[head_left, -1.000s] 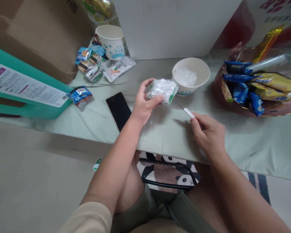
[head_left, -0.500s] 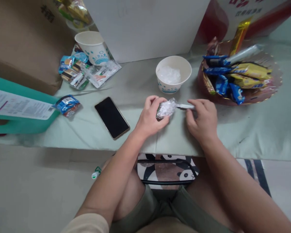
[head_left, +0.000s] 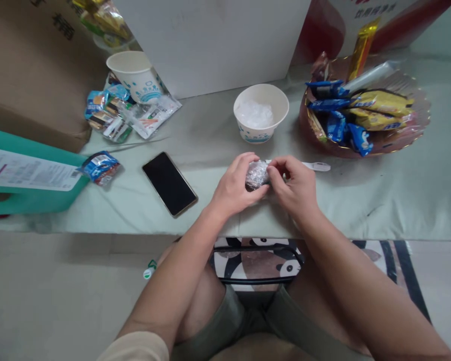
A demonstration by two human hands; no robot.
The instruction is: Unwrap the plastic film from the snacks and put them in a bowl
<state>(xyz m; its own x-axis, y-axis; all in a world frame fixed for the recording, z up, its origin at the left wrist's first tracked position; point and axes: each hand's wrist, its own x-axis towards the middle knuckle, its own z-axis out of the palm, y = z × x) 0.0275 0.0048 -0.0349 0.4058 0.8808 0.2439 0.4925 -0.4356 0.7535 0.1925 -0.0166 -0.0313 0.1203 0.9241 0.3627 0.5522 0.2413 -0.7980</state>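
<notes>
My left hand (head_left: pixel 235 183) is curled round a small rounded item in clear, crinkled plastic wrap (head_left: pixel 257 174); something dark shows through at its lower side. At the item's right side, my right hand (head_left: pixel 295 185) pinches the wrap between thumb and fingers. Behind my right hand lies a slim tool with a white handle (head_left: pixel 317 166), its middle hidden by the fingers. Just beyond both hands stands a paper cup (head_left: pixel 261 134) with crumpled clear plastic (head_left: pixel 254 114) inside.
A black phone (head_left: pixel 170 184) lies to the left. Snack packets (head_left: pixel 115 118) surround another paper cup (head_left: pixel 131 75), and a blue packet (head_left: pixel 100 167) lies by a green carton (head_left: pixel 30 170). A scalloped bowl (head_left: pixel 417 118) of wrapped snacks is at right. Large boxes (head_left: pixel 225 45) stand behind.
My right hand has let go of the white-handled tool, now lying behind it, and moved left to pinch the wrap. My left hand keeps its hold. The view has shifted slightly.
</notes>
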